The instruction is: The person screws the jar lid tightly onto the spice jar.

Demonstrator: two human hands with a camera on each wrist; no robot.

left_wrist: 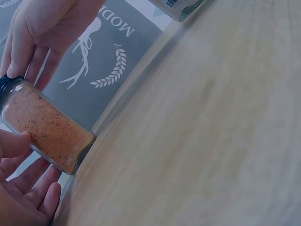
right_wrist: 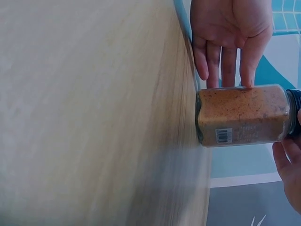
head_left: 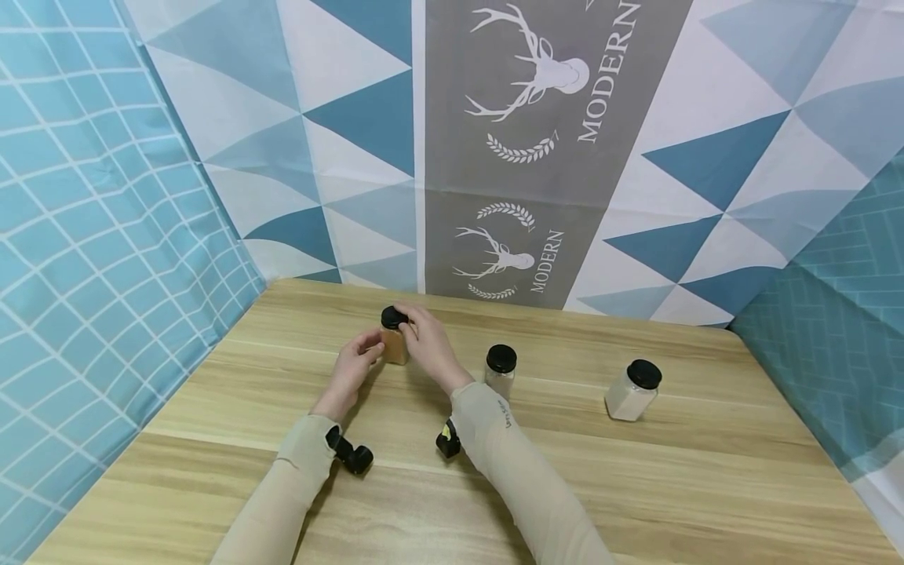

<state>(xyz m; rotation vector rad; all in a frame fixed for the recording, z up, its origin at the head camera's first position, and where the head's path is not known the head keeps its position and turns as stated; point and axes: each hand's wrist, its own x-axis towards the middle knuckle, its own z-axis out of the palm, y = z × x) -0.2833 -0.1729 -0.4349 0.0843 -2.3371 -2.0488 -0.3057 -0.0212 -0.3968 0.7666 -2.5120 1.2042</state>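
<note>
A glass spice jar (head_left: 394,348) of orange-brown seasoning with dark specks stands near the back left of the wooden table. My right hand (head_left: 428,345) grips its black lid (head_left: 392,317) from the right, with thumb and fingers at the lid's edge. From the other side my left hand (head_left: 355,365) holds the glass body loosely, thumb at the near side. In the left wrist view the jar (left_wrist: 47,127) has its base right at the table surface. A small barcode label (right_wrist: 224,135) shows on the glass in the right wrist view.
A second black-lidded jar (head_left: 501,369) with pale contents stands right of my right hand, partly behind the sleeve. Farther right is a third jar (head_left: 632,392) with whitish contents. Patterned cloth (head_left: 515,157) hangs behind the wooden table (head_left: 410,502), with blue cloth (head_left: 106,196) at the left.
</note>
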